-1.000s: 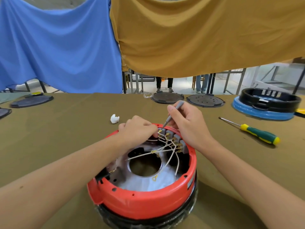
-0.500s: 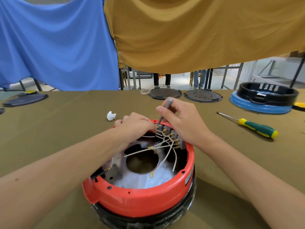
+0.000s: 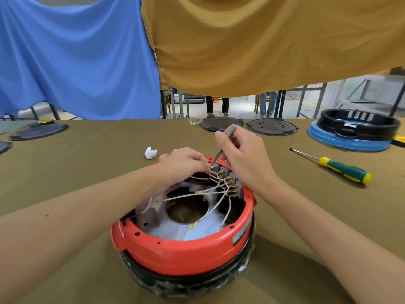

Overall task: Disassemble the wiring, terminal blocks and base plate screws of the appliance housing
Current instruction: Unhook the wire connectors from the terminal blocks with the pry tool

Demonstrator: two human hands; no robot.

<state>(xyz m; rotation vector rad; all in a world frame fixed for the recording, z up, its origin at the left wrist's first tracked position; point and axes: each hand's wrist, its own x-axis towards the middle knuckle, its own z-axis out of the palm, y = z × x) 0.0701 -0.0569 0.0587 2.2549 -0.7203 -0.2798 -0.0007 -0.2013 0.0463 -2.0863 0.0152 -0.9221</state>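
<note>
A wide desk covered in olive-brown cloth (image 3: 76,172) fills the room's foreground, with a blue fabric sheet (image 3: 72,58) and a mustard-yellow fabric sheet (image 3: 263,40) hanging behind its far edge. Near the desk's front edge, at the middle, sits the round red plastic appliance housing (image 3: 182,251), open side up on a black base wrapped in clear film, showing a metal base plate with a round hole (image 3: 186,210). At the far right corner a black plastic ring rests on a blue round base (image 3: 350,141). Along the far edge lie two dark round perforated plates (image 3: 271,127), and at the far left another dark flat plate (image 3: 38,132). The person's left hand (image 3: 184,163) reaches over the housing's far rim, its fingers curled and pinching at the cream-coloured wires (image 3: 219,189) where they meet the row of grey terminal blocks with brass connectors (image 3: 230,181) on the far right inner wall. The right hand (image 3: 243,159) grasps a slim grey screwdriver (image 3: 223,143), held tilted with its tip down on the block nearest the left fingers. To the right of the housing, well apart, lies a green-and-yellow-handled screwdriver (image 3: 341,170). A small crumpled white scrap (image 3: 150,152) lies just beyond the housing to the left.
</note>
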